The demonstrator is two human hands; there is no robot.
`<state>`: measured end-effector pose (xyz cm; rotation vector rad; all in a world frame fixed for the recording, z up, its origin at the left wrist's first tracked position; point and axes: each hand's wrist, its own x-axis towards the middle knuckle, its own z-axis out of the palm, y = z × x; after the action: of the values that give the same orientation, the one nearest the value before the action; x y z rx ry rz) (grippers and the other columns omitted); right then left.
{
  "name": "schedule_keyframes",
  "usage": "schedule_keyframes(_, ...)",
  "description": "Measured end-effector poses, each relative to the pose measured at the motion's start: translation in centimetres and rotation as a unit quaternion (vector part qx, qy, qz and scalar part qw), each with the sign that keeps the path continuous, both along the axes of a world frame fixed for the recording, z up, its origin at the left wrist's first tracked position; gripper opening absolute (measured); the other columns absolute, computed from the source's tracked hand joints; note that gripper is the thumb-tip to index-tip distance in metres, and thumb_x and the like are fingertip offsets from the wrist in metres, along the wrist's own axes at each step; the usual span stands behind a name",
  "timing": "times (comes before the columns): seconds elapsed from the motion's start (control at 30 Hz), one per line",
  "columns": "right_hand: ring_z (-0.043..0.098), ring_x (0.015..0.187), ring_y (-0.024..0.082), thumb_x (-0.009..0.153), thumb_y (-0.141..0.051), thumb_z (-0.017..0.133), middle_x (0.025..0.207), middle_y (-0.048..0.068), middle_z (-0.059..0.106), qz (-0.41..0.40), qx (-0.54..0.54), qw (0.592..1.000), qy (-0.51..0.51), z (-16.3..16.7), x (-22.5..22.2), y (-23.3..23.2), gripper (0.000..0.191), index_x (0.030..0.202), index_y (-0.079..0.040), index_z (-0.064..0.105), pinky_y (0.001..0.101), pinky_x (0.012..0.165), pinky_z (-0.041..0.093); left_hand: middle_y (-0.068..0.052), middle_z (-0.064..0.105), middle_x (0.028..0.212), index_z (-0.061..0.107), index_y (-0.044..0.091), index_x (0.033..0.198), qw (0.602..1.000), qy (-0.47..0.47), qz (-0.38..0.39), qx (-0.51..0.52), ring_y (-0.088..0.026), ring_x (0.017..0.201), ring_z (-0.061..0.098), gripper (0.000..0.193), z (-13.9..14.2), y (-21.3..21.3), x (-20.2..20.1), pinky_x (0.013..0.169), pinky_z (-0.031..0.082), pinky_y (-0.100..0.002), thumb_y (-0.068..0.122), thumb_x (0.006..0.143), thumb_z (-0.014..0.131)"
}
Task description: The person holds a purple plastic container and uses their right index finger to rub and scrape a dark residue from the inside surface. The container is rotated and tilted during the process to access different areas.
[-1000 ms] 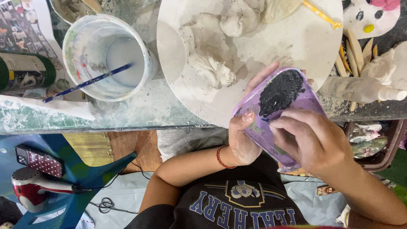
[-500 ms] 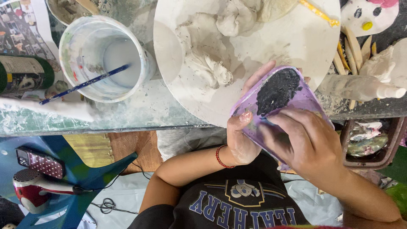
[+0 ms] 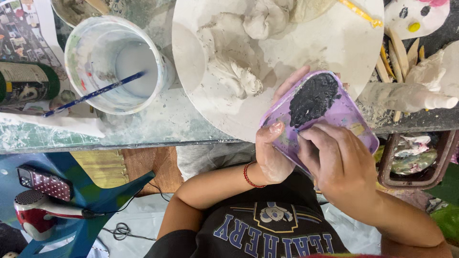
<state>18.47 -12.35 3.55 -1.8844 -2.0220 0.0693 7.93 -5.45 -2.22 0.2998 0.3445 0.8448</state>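
Note:
My left hand (image 3: 270,153), with a red bracelet at the wrist, grips a purple plastic tray (image 3: 346,114) from its left edge and underside. A thick patch of black paint (image 3: 313,98) sits in the tray. My right hand (image 3: 339,165) lies over the tray's near end, its fingers curled and pinched down at the lower edge of the paint. Whether they pinch anything is hidden. The tray is tilted over the near rim of a round white board (image 3: 330,52) that carries lumps of pale grey clay (image 3: 234,74).
A white bucket (image 3: 81,67) of cloudy water with a blue brush (image 3: 95,93) stands at the left on the glass table (image 3: 158,124). A clay hand figure (image 3: 406,93), wooden sticks (image 3: 397,50) and a brown paint tray (image 3: 411,160) are right. A red hair dryer (image 3: 36,212) lies below.
My right hand has slid a little further up the tray toward the black paint. My left hand keeps the same hold on the tray.

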Motion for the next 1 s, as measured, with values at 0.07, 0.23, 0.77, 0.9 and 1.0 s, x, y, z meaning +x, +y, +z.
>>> schedule_keyframes(0.07, 0.068, 0.095, 0.031, 0.088, 0.004, 0.08, 0.109, 0.015, 0.064, -0.004, -0.006, 1.0, 0.0, -0.1, -0.1, -0.1, 0.03, 0.112, 0.003, 0.062, 0.0389, 0.081, 0.055, -0.02, 0.046, 0.152, 0.032, -0.007, 0.159, 1.0, -0.002, -0.002, 0.0, -0.024, 0.136, 0.046, 0.096, -0.1, 0.0, 0.0, 0.126, 0.034, -0.037, 0.048, 0.089, 0.066)
schedule_keyframes(0.23, 0.067, 0.096, 0.031, 0.088, 0.002, 0.08, 0.111, 0.015, 0.063, -0.009, -0.031, 0.999, 0.032, -0.2, 0.3, -0.4, 0.033, 0.114, 0.002, 0.059, 0.0395, 0.08, 0.054, -0.019, 0.045, 0.148, 0.031, -0.006, 0.161, 1.0, -0.01, 0.0, -0.001, -0.025, 0.135, 0.047, 0.095, -0.1, -0.1, 0.1, 0.126, 0.034, -0.037, 0.047, 0.089, 0.066)
schedule_keyframes(0.77, 0.069, 0.096, 0.026, 0.089, -0.004, 0.082, 0.111, 0.012, 0.065, -0.011, -0.044, 0.996, 0.081, 1.1, 1.1, -0.3, 0.032, 0.117, 0.0, 0.065, 0.0356, 0.08, 0.057, -0.02, 0.046, 0.147, 0.029, -0.005, 0.162, 0.999, -0.048, 0.004, -0.018, -0.026, 0.134, 0.048, 0.091, 0.1, -0.2, 0.1, 0.123, 0.035, -0.039, 0.043, 0.091, 0.06)
schedule_keyframes(0.9, 0.07, 0.098, 0.027, 0.088, -0.003, 0.082, 0.112, 0.012, 0.066, 0.025, -0.04, 0.998, 0.044, 1.3, 1.2, -0.4, 0.031, 0.115, 0.001, 0.066, 0.0364, 0.08, 0.057, -0.02, 0.046, 0.15, 0.025, 0.003, 0.166, 0.996, -0.076, -0.03, -0.045, -0.029, 0.137, 0.051, 0.096, 0.1, 0.0, 0.1, 0.122, 0.038, -0.045, 0.042, 0.085, 0.06)
schedule_keyframes(1.0, 0.071, 0.096, 0.027, 0.087, -0.003, 0.081, 0.111, 0.012, 0.066, 0.03, -0.048, 0.998, 0.015, 1.2, 1.2, -0.5, 0.029, 0.111, 0.001, 0.066, 0.0371, 0.077, 0.057, -0.02, 0.046, 0.149, 0.025, 0.002, 0.167, 0.996, -0.068, -0.027, -0.055, -0.029, 0.137, 0.05, 0.098, 0.2, 0.0, 0.0, 0.123, 0.036, -0.044, 0.042, 0.085, 0.061)
